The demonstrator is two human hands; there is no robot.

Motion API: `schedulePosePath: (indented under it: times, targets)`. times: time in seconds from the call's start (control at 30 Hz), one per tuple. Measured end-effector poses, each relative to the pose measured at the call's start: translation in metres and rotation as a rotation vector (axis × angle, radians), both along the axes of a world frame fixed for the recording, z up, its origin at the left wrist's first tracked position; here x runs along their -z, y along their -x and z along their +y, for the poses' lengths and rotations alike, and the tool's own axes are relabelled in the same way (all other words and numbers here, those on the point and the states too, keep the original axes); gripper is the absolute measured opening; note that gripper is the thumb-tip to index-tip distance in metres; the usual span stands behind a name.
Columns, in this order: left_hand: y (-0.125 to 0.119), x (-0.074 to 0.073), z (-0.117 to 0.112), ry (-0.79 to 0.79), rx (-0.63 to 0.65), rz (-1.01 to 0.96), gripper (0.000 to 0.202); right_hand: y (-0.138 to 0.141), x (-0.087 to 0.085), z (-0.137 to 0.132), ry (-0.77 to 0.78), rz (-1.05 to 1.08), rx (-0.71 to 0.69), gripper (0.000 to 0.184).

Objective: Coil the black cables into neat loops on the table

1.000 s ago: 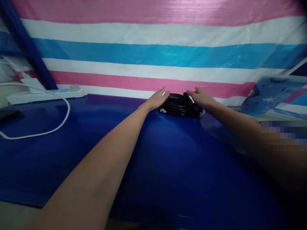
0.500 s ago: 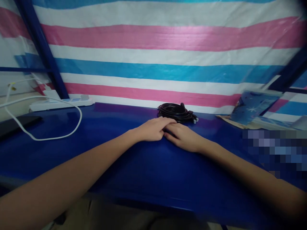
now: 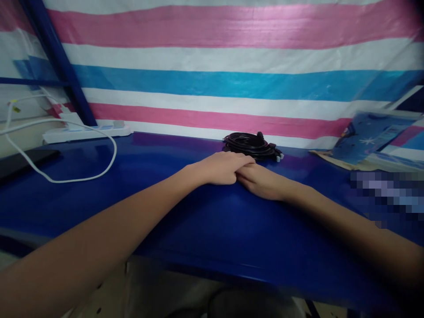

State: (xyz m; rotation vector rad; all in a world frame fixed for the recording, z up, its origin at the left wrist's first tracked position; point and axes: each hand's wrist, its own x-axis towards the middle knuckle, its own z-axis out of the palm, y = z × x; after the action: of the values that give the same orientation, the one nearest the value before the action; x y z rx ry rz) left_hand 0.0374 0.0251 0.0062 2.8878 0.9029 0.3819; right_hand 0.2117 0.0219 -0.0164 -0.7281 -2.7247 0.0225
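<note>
My left hand lies across the fingers of my right hand, both low over the blue desktop. The left fingers are stretched out over the right knuckles. From beneath them the right hand's back and part of its fingers show; its fingertips are hidden. Neither hand shows an object in it. Just behind the joined hands, a coiled black cable with pale-tipped plugs rests on the desk.
At the left are a white power strip with a plugged-in charger, a looping white cord and a flat dark object. A blue printed packet leans at the right. A striped sheet hangs behind.
The view has tipped down and turned slightly left, so everything sits a little differently in frame. The hands stay together, left over right; the cable coil has not moved on the desk.
</note>
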Motion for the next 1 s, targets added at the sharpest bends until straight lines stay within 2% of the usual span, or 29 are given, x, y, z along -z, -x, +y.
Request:
schedulePosePath:
  times: [0.27,0.5,0.67,0.8,1.0]
  targets:
    - [0.011,-0.006,0.005,0.006,-0.054,0.037,0.057,-0.003,-0.002,0.004,0.022,-0.021,0.04,0.033]
    - [0.02,-0.011,0.008,0.336,-0.002,-0.093,0.059,-0.006,0.0,0.006,0.078,-0.016,0.053,0.038]
    - [0.023,-0.011,0.012,0.362,-0.011,-0.117,0.06,-0.007,0.0,0.005,0.099,-0.032,0.064,0.041]
    - [0.025,-0.015,0.012,0.388,0.023,-0.095,0.062,-0.005,-0.004,0.001,0.095,-0.035,0.078,0.045]
    - [0.024,-0.015,0.01,0.484,0.091,-0.137,0.064,-0.006,-0.009,-0.002,0.176,-0.087,0.109,0.046]
